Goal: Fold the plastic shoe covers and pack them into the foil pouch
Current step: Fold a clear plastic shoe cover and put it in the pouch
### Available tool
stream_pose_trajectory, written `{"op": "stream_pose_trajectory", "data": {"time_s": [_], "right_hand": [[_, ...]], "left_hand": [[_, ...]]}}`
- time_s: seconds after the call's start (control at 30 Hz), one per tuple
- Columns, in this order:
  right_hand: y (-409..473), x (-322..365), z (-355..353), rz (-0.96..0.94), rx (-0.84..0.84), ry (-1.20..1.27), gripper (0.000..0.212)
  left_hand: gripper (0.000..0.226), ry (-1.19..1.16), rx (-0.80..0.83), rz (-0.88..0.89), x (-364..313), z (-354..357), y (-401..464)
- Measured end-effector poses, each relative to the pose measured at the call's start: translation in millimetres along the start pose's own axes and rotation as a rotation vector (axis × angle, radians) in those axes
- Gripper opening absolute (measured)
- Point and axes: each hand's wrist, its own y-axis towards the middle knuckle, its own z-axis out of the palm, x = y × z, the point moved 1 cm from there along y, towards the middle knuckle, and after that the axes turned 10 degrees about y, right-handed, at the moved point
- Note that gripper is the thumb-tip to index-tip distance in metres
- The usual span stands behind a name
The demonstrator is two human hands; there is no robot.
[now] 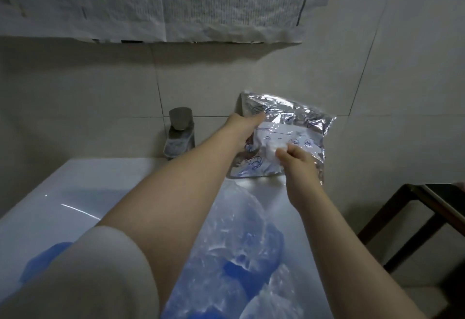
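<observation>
We've got the foil pouch [284, 127] propped up at the far edge of the white table [75, 193], leaning toward the tiled wall [100, 87]. Our left hand [245, 127] grips its left edge w/ fingers wrapped behind it, prob. to keep the mouth steady and facing us so the other hand can feed stuff in. How wide the mouth gapes we can't tell; glare and crinkles hide it.

Our right hand [297, 160] is bunched round a small folded shoe cover [274, 151], pale and compact, pinched at the fingertips and pressed against the pouch front, right at what looks like the opening. Judging by that, we're mid-insert: one cover going in.

Closer to us, a loose heap of blue shoe covers [241, 250] lies on the table btw. our forearms, unfolded, so plenty's left to do. Another blue bit [42, 260] peeks out at lower left, partly under our sleeve [95, 281].

Around: a metal faucet-like fixture [180, 132] stands left of the pouch, near but apart from it. Newspaper sheets [151, 1] hang on the wall above. A dark wooden chair frame [415, 218] sits off the right side, well clear.

In the way: our own left forearm crosses over the heap, and the pouch is floppy, so it could buckle as we push.
</observation>
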Motion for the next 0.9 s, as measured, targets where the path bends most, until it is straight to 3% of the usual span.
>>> {"op": "stream_pose_trajectory", "data": {"time_s": [0.1,0.17,0.27,0.37,0.47,0.77,0.9], "right_hand": [[-0.8,-1.4,-3.5,-0.006,-0.022,0.056,0.006],[-5.6,17.8,-3.9,-0.118,-0.028,0.108,0.008],[-20.4,62.0,0.4,-0.419,0.097,0.111,0.01],[-44.7,93.1,16.2,-0.682,0.199,-0.158,0.007],[-63.0,97.2,36.5,-0.806,0.215,-0.458,0.011],[-102.9,80.1,69.8,-0.8,0.122,-0.616,0.021],[-105.8,76.1,68.2,-0.502,0.109,-0.529,0.022]], "left_hand": [[0.02,-0.014,0.017,0.103,-8.8,0.5,-16.6],[0.004,0.009,-0.047,0.183,-8.5,-6.0,-34.8],[0.017,0.106,-0.147,0.299,5.2,-28.6,-64.5],[0.02,0.074,-0.216,0.398,19.2,-55.9,-103.2],[0.018,0.027,-0.264,0.449,31.3,-77.2,-130.8],[0.02,-0.091,-0.32,0.392,52.9,-105.7,-156.2],[0.026,-0.125,-0.321,0.372,59.9,-110.1,-158.9]]}}
